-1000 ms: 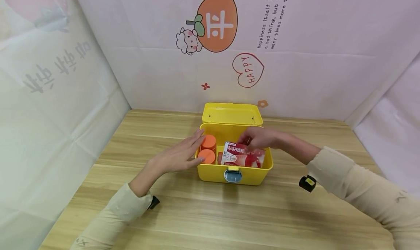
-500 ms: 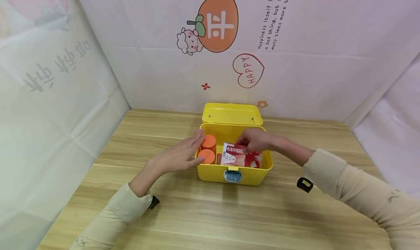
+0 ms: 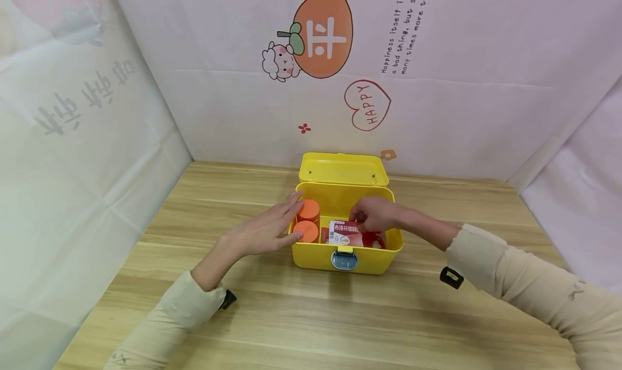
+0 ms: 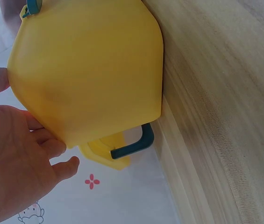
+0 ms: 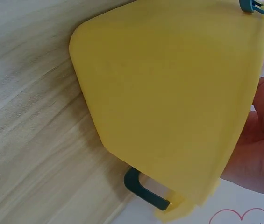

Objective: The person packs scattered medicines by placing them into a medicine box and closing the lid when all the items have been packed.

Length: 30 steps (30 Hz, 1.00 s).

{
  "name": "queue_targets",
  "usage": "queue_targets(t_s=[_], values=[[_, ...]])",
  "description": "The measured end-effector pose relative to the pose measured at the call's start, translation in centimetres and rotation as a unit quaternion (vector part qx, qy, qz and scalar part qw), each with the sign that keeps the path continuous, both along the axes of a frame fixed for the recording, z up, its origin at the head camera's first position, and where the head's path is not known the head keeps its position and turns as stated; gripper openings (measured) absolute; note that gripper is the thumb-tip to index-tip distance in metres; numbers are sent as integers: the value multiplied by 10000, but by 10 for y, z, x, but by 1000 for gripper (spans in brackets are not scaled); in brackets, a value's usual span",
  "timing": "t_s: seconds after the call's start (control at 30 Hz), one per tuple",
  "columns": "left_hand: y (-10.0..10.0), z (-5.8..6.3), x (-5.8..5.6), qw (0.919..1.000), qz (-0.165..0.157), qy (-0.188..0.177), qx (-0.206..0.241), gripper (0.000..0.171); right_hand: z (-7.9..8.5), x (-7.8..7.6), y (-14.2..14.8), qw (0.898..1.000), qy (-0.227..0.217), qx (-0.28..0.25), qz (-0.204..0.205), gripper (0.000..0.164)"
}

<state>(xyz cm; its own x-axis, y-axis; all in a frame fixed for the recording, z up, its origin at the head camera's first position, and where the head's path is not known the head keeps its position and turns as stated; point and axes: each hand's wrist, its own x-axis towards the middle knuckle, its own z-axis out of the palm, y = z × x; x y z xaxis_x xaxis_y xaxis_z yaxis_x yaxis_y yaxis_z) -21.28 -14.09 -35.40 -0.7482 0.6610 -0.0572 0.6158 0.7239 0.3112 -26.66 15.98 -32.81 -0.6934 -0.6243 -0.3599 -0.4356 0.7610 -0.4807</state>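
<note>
A yellow storage case [image 3: 311,257] stands on the table with its lid [image 3: 344,171] tipped back. My left hand [image 3: 259,230] rests its nearly straight fingers at the case's left rim, beside two orange round caps [image 3: 308,210] inside. Reaching in over the right side, my right hand [image 3: 380,213] pinches a red and white medicine box [image 3: 345,228] by its upper edge. The medicine box lies low in the case, over other red items [image 3: 375,240]. In the right wrist view, the case wall [image 5: 169,93] hides those fingertips.
A blue-grey latch [image 3: 344,260] hangs on the case's front. At its back is a dark green handle [image 4: 134,147], seen from the left wrist. The wooden table [image 3: 311,316] meets a printed white backdrop [image 3: 233,116] behind the case.
My right hand has lowered the medicine box deeper into the case, and it now lies flatter. The left hand keeps its place at the rim.
</note>
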Motion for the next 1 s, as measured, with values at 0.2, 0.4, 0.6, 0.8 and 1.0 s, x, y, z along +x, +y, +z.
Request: queue_targets(t_s=[0.2,0.4,0.6,0.8,1.0], values=[[2,0,-1,10000,-40,39,-13,81,7,2,6,9995,243,-88,-165,19],[3,0,-1,9999,-58,43,73,80,15,3,16,9965,557,-551,-300,21],[4,-1,-2,9999,35,-89,122,81,23,9,29,9901,483,-1172,-608,23],[1,-2,-3,9975,236,-368,564,83,32,14,40,9793,546,-1481,-1270,26],[0,-2,-13,9878,683,-352,1358,78,34,13,56,9615,576,-1813,-1981,30]])
